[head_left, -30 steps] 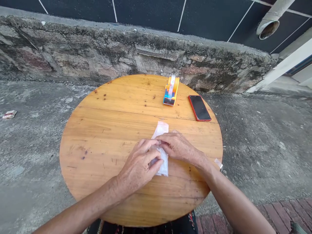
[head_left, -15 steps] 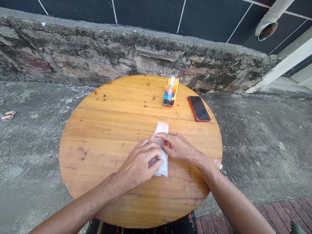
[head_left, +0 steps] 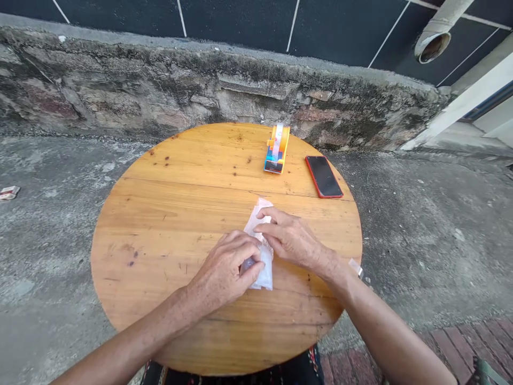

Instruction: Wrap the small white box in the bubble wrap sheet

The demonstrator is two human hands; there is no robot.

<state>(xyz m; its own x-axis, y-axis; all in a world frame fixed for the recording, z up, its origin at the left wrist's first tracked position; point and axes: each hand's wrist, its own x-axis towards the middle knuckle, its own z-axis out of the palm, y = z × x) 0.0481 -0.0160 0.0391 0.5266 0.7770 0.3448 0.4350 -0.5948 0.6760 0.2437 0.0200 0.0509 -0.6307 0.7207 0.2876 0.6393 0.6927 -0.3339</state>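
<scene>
Behind everything stands a wall (head_left: 140, 96), rough stone below and dark panels with white lines above. Grey concrete ground (head_left: 420, 230) spreads on either side, with reddish bricks (head_left: 455, 350) at the lower right. A round wooden table (head_left: 160, 256) fills the middle, its top marked with dark knots and scratches. A pale pipe (head_left: 443, 24) sticks out at the upper right, and dark patterned clothing (head_left: 315, 369) shows below the near edge of the table.

Both hands are over the middle of the table. The left hand (head_left: 230, 262) curls over the lower part of a white packet (head_left: 267, 259), thumb and forefinger drawn close; whether they pinch it or only press it, I cannot tell. The right hand (head_left: 290, 238) is released, fingers curved and parted over the packet's upper part; whether the fingertips touch it, I cannot tell. The packet lies lengthwise on the wood, its pinkish far end pointing away from the person.

A phone (head_left: 324, 177) in a red case lies face up towards the right edge. Just left of it stands a yellow and blue tape dispenser (head_left: 278, 148). A crumpled box (head_left: 8, 193) lies on the ground at far left, and a short strip of tape (head_left: 355, 267) is at the table's right edge, near the right forearm
</scene>
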